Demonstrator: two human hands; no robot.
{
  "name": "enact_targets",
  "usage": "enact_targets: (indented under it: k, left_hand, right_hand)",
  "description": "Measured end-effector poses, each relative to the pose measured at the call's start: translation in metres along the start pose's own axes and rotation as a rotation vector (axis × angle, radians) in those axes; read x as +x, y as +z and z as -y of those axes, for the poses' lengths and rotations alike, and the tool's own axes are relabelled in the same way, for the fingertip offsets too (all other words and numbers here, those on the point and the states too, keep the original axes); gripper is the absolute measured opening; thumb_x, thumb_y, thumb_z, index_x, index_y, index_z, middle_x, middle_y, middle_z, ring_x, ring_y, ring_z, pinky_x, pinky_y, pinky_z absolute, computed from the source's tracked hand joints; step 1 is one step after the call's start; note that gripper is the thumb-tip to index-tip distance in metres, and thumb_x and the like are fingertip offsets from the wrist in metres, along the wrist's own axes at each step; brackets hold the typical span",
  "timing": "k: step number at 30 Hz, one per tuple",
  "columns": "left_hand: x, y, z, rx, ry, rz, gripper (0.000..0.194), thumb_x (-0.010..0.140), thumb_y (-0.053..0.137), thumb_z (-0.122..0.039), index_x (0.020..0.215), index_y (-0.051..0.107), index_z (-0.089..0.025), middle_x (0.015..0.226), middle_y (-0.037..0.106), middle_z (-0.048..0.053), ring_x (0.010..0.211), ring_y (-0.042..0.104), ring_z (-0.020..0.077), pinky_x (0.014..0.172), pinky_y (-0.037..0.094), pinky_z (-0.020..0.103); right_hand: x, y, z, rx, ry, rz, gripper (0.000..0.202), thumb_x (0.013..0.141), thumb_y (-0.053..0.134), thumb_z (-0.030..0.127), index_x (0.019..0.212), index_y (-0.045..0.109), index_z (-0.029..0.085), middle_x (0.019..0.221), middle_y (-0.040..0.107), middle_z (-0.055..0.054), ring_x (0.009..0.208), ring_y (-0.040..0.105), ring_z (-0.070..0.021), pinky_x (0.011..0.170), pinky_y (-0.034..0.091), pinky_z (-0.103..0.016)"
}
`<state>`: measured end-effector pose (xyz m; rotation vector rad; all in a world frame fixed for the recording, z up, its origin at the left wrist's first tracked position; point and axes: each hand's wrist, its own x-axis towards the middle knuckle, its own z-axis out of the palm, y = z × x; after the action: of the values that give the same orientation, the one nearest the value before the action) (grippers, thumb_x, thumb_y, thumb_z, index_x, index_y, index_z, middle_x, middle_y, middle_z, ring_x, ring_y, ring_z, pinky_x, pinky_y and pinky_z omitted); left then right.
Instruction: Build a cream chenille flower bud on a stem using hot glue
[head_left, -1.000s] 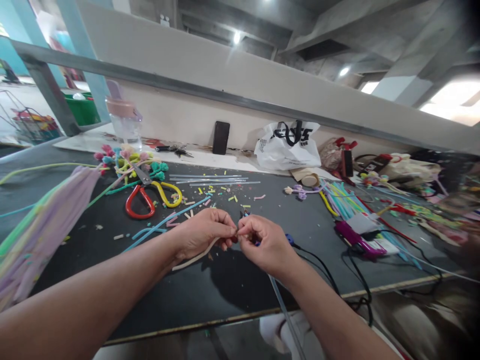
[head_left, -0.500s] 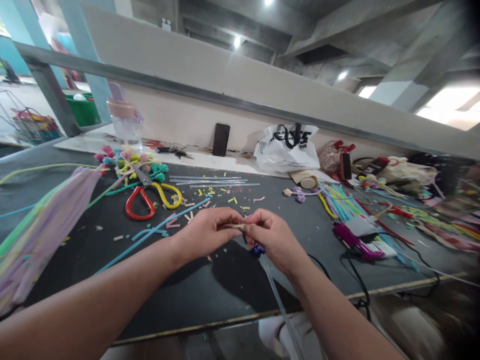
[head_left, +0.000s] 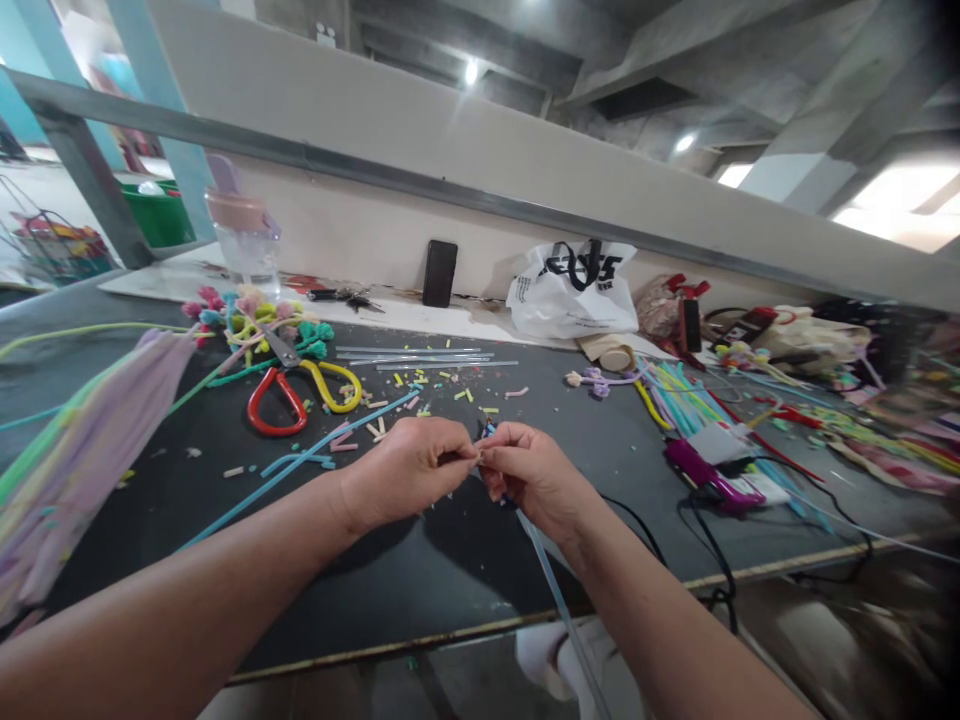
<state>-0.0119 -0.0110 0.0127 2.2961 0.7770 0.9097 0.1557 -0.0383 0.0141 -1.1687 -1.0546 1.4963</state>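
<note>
In front of me, my left hand [head_left: 420, 460] is closed in a pinch, its fingertips meeting those of my right hand [head_left: 529, 468]. A small pale piece [head_left: 478, 456], perhaps a bit of pipe cleaner, shows between the fingertips, mostly hidden. My right hand is also wrapped round a dark blue tool [head_left: 507, 500] that looks like a glue gun, largely covered by the fingers. A long clear glue stick [head_left: 553, 580] runs back from it past the table's front edge. Left of my hands lie scissors [head_left: 279, 402] with one red and one yellow handle, and a blue pipe cleaner [head_left: 300, 468].
Cut pipe cleaner bits [head_left: 381, 425] and clear glue sticks [head_left: 427, 357] lie ahead. Bundled pipe cleaners [head_left: 112, 430] fill the left. A bottle [head_left: 244, 240], phone [head_left: 439, 273] and white bag [head_left: 574, 295] stand behind. At right are a purple device [head_left: 712, 476] and black cables [head_left: 716, 545].
The left fingers have closed nearer the right fingertips, and the pale strip between them now shows less. Both hands have shifted slightly left. The view has tilted a little.
</note>
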Motion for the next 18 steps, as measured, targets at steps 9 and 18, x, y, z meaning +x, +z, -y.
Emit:
enact_targets:
  k: [9, 18]
  left_hand:
    - [-0.0011, 0.0029, 0.0098, 0.122, 0.108, 0.063, 0.016, 0.084, 0.048, -0.022, 0.079, 0.063, -0.019, 0.075, 0.064, 0.002, 0.069, 0.058, 0.0130, 0.064, 0.040, 0.021]
    - [-0.0017, -0.0043, 0.0041, 0.219, 0.284, 0.113, 0.018, 0.089, 0.041, -0.019, 0.087, 0.058, -0.017, 0.085, 0.063, 0.006, 0.081, 0.057, 0.0153, 0.076, 0.042, 0.024]
  right_hand:
    - [0.0022, -0.0022, -0.0041, 0.007, 0.062, 0.001, 0.015, 0.057, 0.068, 0.018, 0.060, 0.053, 0.016, 0.040, 0.054, 0.006, 0.034, 0.044, -0.0051, 0.037, 0.035, -0.016]
    - [0.0013, -0.0055, 0.0002, 0.201, 0.206, 0.052, 0.013, 0.059, 0.069, 0.016, 0.061, 0.056, 0.014, 0.048, 0.051, 0.006, 0.039, 0.043, -0.0023, 0.036, 0.034, -0.011]
